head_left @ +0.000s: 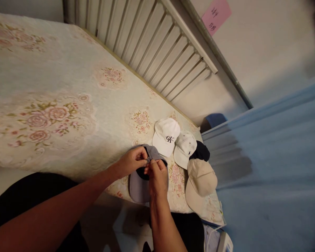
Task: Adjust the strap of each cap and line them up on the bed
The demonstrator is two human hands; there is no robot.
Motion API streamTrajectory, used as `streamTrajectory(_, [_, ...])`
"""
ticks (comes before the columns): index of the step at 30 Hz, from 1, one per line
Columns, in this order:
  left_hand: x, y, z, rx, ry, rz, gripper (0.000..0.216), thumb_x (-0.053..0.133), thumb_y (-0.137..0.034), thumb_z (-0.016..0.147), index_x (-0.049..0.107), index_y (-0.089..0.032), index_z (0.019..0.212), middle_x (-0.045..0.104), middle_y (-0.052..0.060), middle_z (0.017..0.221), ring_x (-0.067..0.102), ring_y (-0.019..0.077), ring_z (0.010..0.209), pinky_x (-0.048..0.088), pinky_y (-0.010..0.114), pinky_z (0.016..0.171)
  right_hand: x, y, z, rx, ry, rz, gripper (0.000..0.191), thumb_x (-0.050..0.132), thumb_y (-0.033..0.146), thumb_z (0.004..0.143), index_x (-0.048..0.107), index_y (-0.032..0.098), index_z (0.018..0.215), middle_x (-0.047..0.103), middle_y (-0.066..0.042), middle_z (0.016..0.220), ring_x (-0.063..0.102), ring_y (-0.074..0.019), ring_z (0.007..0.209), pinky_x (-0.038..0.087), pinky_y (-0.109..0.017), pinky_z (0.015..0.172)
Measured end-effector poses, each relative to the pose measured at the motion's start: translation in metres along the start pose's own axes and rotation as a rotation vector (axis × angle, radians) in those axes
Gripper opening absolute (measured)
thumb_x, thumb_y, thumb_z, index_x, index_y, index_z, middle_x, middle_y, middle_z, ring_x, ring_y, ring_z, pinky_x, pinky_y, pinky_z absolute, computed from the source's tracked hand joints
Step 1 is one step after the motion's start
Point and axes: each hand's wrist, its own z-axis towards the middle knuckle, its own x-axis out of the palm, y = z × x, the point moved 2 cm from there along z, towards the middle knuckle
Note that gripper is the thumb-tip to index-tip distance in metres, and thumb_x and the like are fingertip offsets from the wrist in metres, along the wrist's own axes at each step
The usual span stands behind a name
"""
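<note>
A grey baseball cap (138, 187) lies at the near edge of the floral-covered bed, its brim toward me and its dark inside partly showing. My left hand (135, 159) pinches the back strap of this cap from the left. From the right, my right hand (157, 175) pinches the same strap close beside it. The fingertips nearly meet, and the exact part of the strap between them is hidden. Just beyond sits a white cap (166, 134) with black "CK" letters. Right of it are a second white cap (185, 147), a black cap (200, 151) and a beige cap (202, 178).
The floral bed cover (76, 77) spreads away to the left. A metal railing (147, 45) runs along its far side by the wall, where a pink note (216, 15) is stuck. A blue curtain (273, 168) hangs on the right. A white device (225, 242) is at lower right.
</note>
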Motion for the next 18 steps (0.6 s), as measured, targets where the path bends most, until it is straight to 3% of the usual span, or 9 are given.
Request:
streamTrajectory(4, [0.0005, 0.0038, 0.0005, 0.0, 0.009, 0.008, 0.015, 0.061, -0.017, 0.068, 0.047, -0.019, 0.074, 0.053, -0.005, 0.066, 0.058, 0.0113, 0.064, 0.047, 0.027, 0.063, -0.0003, 0.0, 0.0005, 0.043, -0.016, 0.01, 0.022, 0.067, 0.032, 0.073, 0.054, 0.018, 0.062, 0.056, 0.006, 0.049, 0.047, -0.007, 0.043, 0.037, -0.018, 0.046])
streamTrajectory(10, [0.0017, 0.0051, 0.0001, 0.043, 0.009, 0.009, 0.013, 0.057, -0.014, 0.069, 0.051, -0.019, 0.08, 0.057, -0.004, 0.068, 0.059, 0.0118, 0.064, 0.048, 0.026, 0.061, 0.0012, 0.0008, -0.0002, 0.191, 0.042, 0.209, 0.025, 0.071, 0.029, 0.069, 0.051, 0.017, 0.06, 0.059, 0.004, 0.05, 0.049, -0.007, 0.039, 0.037, -0.019, 0.041])
streamTrajectory(18, [0.0002, 0.0037, 0.0003, 0.043, 0.012, 0.053, 0.014, 0.056, -0.013, 0.069, 0.055, -0.017, 0.082, 0.058, -0.003, 0.068, 0.058, 0.0114, 0.063, 0.045, 0.025, 0.06, -0.001, 0.0005, 0.0017, 0.247, 0.105, 0.261, 0.03, 0.075, 0.028, 0.065, 0.048, 0.017, 0.057, 0.056, 0.004, 0.047, 0.046, -0.0068, 0.04, 0.037, -0.019, 0.04])
